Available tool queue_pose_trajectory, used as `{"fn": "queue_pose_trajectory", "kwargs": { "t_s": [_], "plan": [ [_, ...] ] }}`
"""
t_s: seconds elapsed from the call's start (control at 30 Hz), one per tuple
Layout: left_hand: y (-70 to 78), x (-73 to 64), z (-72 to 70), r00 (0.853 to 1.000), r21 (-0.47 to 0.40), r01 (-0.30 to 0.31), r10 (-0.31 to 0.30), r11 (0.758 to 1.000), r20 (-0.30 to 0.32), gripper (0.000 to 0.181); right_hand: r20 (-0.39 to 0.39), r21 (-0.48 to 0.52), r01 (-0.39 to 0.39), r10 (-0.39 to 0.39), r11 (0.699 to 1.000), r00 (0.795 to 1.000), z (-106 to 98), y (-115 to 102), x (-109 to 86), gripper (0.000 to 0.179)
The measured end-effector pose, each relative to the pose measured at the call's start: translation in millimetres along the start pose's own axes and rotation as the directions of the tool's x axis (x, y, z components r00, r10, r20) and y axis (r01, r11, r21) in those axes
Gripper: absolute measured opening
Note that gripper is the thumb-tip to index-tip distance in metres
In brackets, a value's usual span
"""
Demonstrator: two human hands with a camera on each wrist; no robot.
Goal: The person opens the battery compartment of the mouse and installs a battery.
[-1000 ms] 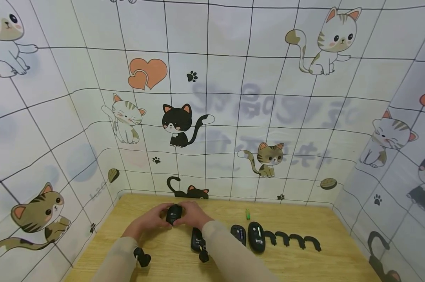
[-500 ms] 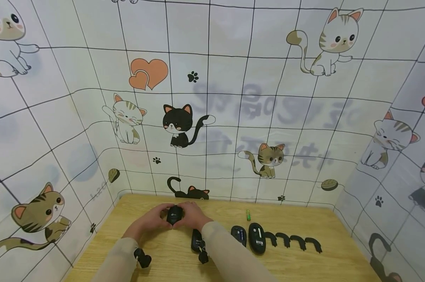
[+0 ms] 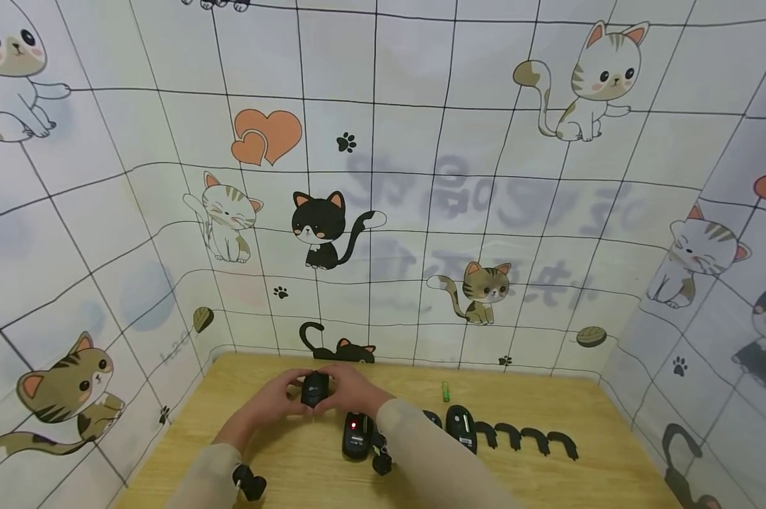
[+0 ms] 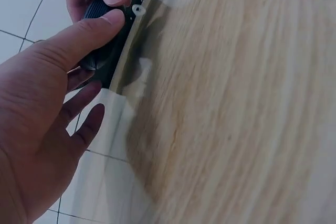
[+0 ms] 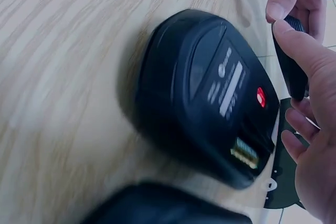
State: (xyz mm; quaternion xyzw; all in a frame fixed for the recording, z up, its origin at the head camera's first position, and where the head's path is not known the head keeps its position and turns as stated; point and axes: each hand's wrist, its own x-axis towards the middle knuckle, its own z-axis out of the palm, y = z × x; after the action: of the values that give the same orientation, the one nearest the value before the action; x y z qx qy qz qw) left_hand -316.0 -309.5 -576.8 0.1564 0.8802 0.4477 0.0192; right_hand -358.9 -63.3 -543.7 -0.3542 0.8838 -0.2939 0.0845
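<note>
Both hands hold a black computer mouse point(image 3: 315, 389) near the back left of the wooden table. My left hand point(image 3: 273, 398) grips its left side, and my right hand point(image 3: 352, 390) grips its right side. In the left wrist view the thumb of my left hand point(image 4: 47, 82) presses on the mouse by its ribbed part point(image 4: 97, 10), close to the other hand's fingertips. The right wrist view shows the held mouse point(image 5: 289, 66) edge-on between both hands. Nearer to me a second mouse point(image 3: 356, 447) lies upside down, its red light on and a battery point(image 5: 244, 153) showing in its slot.
To the right lies another upturned black mouse point(image 3: 461, 426), with one more mouse point(image 3: 431, 417) mostly behind the right sleeve point(image 3: 427, 452). A green battery point(image 3: 446, 392) lies farther back. Several black curved pieces point(image 3: 532, 438) form a row. A cat-print curtain point(image 3: 408, 212) surrounds the table.
My right forearm has shifted right, uncovering the upturned mouse with the red light and covering more of the one beside it. The held mouse stays in about the same place.
</note>
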Motion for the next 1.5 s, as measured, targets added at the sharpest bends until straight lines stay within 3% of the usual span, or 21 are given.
{"fn": "queue_pose_trajectory", "kwargs": {
  "t_s": [0.2, 0.4, 0.83, 1.17, 1.5],
  "plan": [
    [12.3, -4.1, 9.8, 0.997, 0.049, -0.058, 0.061, 0.997, -0.049, 0.083, 0.006, 0.068, -0.027, 0.027, 0.997, 1.0, -8, 7, -14.5, 0.091],
    [22.3, -4.6, 21.2, 0.99, 0.085, -0.118, 0.124, 0.989, -0.074, 0.082, -0.011, 0.022, 0.028, -0.027, 0.999, 1.0, -17, 16, -29.6, 0.09],
    [55.0, -10.2, 41.0, 0.981, 0.061, -0.183, 0.186, 0.981, -0.055, 0.08, -0.032, 0.06, 0.056, -0.054, 0.997, 0.998, -36, 21, -69.2, 0.087],
    [71.8, -12.1, 65.4, 0.959, 0.089, -0.272, 0.277, 0.958, -0.053, 0.077, -0.074, 0.116, 0.078, -0.07, 0.99, 0.995, -45, 34, -113.0, 0.085],
    [92.2, -19.7, 92.2, 0.955, 0.081, -0.29, 0.293, 0.954, -0.035, 0.078, -0.096, 0.084, 0.067, -0.059, 0.994, 0.994, -51, 39, -150.4, 0.084]
  ]
}}
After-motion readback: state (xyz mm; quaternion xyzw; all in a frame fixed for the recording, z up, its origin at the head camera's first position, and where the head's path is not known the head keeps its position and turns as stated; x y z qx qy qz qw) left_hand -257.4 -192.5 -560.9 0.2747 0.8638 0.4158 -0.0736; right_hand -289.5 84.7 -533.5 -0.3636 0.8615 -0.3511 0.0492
